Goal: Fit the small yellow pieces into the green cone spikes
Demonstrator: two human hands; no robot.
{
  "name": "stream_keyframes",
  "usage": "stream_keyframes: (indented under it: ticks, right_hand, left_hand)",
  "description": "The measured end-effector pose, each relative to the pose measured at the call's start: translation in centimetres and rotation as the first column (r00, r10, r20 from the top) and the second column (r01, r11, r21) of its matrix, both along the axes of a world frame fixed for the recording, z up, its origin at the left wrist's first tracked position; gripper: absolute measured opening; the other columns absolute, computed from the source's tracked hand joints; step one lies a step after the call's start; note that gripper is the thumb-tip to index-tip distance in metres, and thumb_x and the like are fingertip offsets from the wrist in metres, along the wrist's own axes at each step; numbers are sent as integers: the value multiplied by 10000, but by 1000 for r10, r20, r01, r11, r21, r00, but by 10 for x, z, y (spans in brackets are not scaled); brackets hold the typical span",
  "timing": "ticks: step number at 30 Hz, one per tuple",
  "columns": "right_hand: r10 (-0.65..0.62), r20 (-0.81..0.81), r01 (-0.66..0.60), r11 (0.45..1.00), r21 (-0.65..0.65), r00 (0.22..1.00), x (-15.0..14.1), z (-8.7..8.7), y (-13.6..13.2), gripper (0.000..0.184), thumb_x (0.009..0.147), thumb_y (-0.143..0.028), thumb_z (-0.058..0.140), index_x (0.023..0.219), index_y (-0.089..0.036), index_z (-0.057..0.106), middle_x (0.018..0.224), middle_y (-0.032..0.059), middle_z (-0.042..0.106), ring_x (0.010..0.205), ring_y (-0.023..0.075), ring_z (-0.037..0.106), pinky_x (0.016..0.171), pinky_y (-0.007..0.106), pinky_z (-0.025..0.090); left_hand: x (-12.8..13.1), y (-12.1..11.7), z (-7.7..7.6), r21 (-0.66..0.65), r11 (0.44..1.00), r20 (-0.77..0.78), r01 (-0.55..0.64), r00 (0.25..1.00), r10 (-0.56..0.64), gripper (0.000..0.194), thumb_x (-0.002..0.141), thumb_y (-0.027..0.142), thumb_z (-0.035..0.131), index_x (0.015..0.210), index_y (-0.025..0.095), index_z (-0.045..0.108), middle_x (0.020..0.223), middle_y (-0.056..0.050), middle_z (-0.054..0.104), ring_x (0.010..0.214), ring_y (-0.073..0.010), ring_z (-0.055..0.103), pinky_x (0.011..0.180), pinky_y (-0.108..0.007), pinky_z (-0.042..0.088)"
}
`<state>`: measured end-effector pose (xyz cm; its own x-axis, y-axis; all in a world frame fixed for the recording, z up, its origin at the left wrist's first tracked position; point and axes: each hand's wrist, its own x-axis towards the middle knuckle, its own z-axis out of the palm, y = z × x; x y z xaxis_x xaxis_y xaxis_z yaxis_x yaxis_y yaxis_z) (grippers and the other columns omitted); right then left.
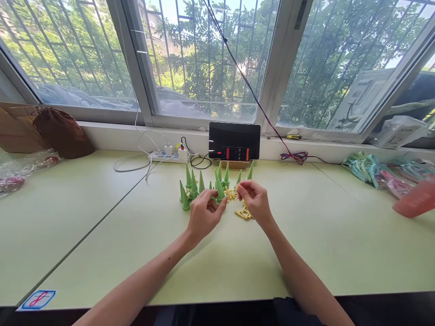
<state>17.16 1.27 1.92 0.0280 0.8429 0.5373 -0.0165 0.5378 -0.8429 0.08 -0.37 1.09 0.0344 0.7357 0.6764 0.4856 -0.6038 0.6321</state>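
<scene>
Several green cone-shaped pieces [190,183] stand upright in a cluster on the pale green table [102,226]. Small yellow pieces [244,213] lie scattered beside them. My left hand [204,213] is closed round one green cone [219,192], holding it upright at the near edge of the cluster. My right hand [254,201] is just right of it, fingers pinched together on a small yellow piece [238,189] close to the held cone's base.
A black tablet [234,140] leans against the window sill behind the cones. A white power strip [170,156] with cables lies to its left. A brown bag [61,131] sits far left. Coloured plastic items [374,170] and an orange object [416,199] lie at the right.
</scene>
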Motion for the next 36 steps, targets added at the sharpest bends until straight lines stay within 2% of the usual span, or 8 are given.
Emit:
stream_keyframes:
  ticks: [15,36]
  right_hand:
    - [17,-1,-17,999,-29,1000,-2,2,-1,216,863,-400,644,841,-189,600,681,-2,587,540,119,544,518,263,471]
    - [37,18,-37,999,-8,999,-1,1,-2,203,875,-392,634,850,-193,603,691,-3,590,547,118,549,524,260,475]
  left_hand:
    - [-1,1,-2,32,999,-19,9,1000,-8,173,837,318,660,869,181,560,772,13,598,478,-57,544,484,-199,475]
    - [1,0,2,30,999,-29,26,999,-25,156,842,322,641,849,185,566,728,20,564,472,-66,530,473,-200,459]
